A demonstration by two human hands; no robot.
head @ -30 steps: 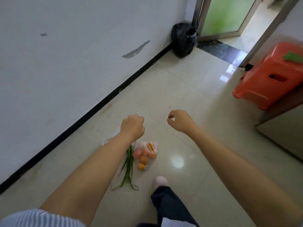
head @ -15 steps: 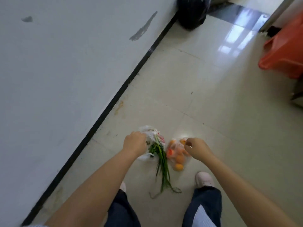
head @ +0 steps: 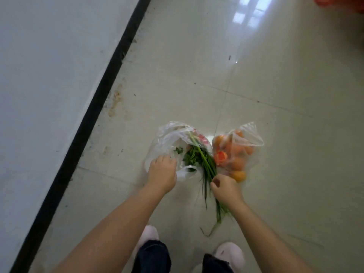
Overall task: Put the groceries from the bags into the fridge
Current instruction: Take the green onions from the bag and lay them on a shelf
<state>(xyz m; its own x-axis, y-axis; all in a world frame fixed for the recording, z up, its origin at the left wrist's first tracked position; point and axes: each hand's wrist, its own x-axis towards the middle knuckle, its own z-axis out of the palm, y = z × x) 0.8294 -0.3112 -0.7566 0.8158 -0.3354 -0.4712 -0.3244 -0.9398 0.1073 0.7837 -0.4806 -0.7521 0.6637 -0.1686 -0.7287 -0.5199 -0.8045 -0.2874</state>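
Note:
Two clear plastic bags lie on the tiled floor in front of my feet. The left bag of greens (head: 167, 137) holds leafy herbs and long green stalks (head: 204, 164) that stick out toward me. The right bag of oranges (head: 236, 152) holds several orange fruits and something red. My left hand (head: 162, 174) is down on the near edge of the bag of greens, fingers curled into the plastic. My right hand (head: 224, 189) is curled round the green stalks just below the fruit bag.
A white wall (head: 49, 75) with a black skirting strip (head: 102, 91) runs diagonally along the left. Glossy floor tiles (head: 275, 85) stretch ahead and right. An orange-red object (head: 338, 4) shows at the top right corner. My two light shoes (head: 229, 253) stand just below the bags.
I have bent lower and both hands have come down to the bags. The left hand moved onto the bag of greens, and the right moved from the fruit bag to the stalks.

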